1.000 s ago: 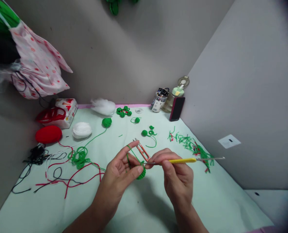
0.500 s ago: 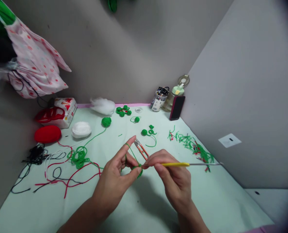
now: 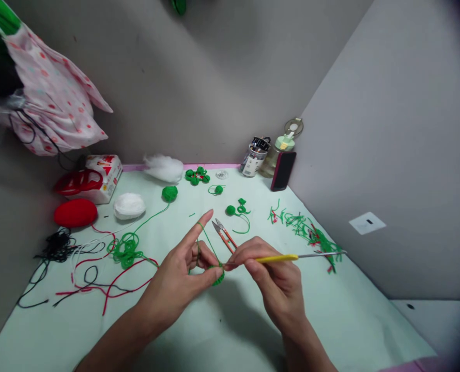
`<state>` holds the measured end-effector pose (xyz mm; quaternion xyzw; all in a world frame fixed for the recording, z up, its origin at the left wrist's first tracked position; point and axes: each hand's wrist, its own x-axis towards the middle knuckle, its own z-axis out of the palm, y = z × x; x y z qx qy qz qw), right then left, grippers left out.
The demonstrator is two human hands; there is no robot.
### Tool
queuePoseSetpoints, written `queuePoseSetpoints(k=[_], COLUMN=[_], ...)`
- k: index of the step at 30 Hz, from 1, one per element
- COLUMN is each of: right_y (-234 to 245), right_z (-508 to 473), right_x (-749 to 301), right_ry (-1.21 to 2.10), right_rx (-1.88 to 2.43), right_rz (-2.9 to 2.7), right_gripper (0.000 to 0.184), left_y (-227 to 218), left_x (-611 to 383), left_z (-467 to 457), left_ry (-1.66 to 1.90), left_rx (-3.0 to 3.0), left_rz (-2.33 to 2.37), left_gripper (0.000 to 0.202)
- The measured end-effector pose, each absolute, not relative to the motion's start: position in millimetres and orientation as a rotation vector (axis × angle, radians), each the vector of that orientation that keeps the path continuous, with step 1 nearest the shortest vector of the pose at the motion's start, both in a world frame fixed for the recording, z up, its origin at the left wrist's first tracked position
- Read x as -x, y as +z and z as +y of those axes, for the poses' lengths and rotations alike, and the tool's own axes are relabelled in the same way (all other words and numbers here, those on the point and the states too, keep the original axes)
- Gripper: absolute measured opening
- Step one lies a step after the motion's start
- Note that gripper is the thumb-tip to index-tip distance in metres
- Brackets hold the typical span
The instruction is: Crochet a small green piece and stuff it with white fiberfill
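Observation:
My left hand (image 3: 183, 274) pinches a small green crocheted piece (image 3: 217, 277) between thumb and fingers, and green yarn (image 3: 205, 238) runs over its raised forefinger. My right hand (image 3: 276, 281) grips a crochet hook with a yellow handle (image 3: 278, 258), its tip at the green piece. Both hands hover above the pale green table cover (image 3: 342, 320). Orange-handled thread snips (image 3: 224, 235) lie just behind my fingers. A loose heap of green yarn (image 3: 126, 249) lies to the left, with a green yarn ball (image 3: 170, 193) further back.
Red (image 3: 75, 212) and white yarn balls (image 3: 129, 205), black and red strands (image 3: 90, 279), white stuffing (image 3: 164, 168), finished green pieces (image 3: 197, 176), yarn clippings (image 3: 311, 235), a jar (image 3: 254, 157), a bottle (image 3: 279, 150), a phone (image 3: 282, 171) and a red-and-white box (image 3: 98, 178) sit about. Grey walls close in behind and right.
Both hands shifted slightly left. The left forefinger rose higher with the yarn over it, and the hook's tip stays worked into the green piece.

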<state>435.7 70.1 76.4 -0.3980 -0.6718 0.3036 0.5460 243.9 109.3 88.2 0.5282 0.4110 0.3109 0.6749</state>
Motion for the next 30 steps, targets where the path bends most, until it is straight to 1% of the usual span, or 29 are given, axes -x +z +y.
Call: queuePoseSetpoints(k=[4,6,12,15,18,20,22,26,28,30], right_y=[76.9,78.4,79.7,75.7,72.9,73.7,76.4,80.9,79.7,76.1], right_z=[69.0,67.3,61.5,60.8,61.8,63.3,65.6,70.4,70.8,69.5], right_x=[-435.7,-435.2,-429.2,-424.1,-421.4,-422.5,-425.5,-430.7,-430.3,-427.9], right_ry=[0.698,0.63,0.243,0.065,-0.027,0.029,0.188,0.513,0.527,0.428], right_rx=[0.931,0.918,1.04,1.063,1.058,1.059,1.063,1.044,1.055,1.055], right_rz=[-1.626,-1.675,-1.976,-2.073,-2.108,-2.099,-2.052,-1.948,-1.984,-2.037], right_gripper=[0.023,0.021,0.019,0.02,0.021,0.022,0.022,0.018,0.02,0.022], left_y=[89.6,90.4,82.1,73.5,68.8,68.3,68.6,67.6,67.2,68.9], left_x=[-243.1,-243.9,-245.1,-244.6,-244.6,-245.5,-247.0,-248.4,-246.9,-244.0], left_z=[108.3,108.0,106.9,104.8,102.2,100.3,98.1,94.3,94.4,96.3], left_ry=[0.734,0.753,0.783,0.81,0.899,0.972,1.006,0.898,0.829,0.816], left_rx=[-1.25,-1.312,-1.515,-1.753,-2.039,-2.201,-2.327,-2.541,-2.618,-2.595], left_rz=[0.953,0.984,1.102,1.154,1.156,1.131,1.117,1.118,1.119,1.124], left_gripper=[0.103,0.1,0.094,0.09,0.092,0.094,0.093,0.092,0.092,0.094])
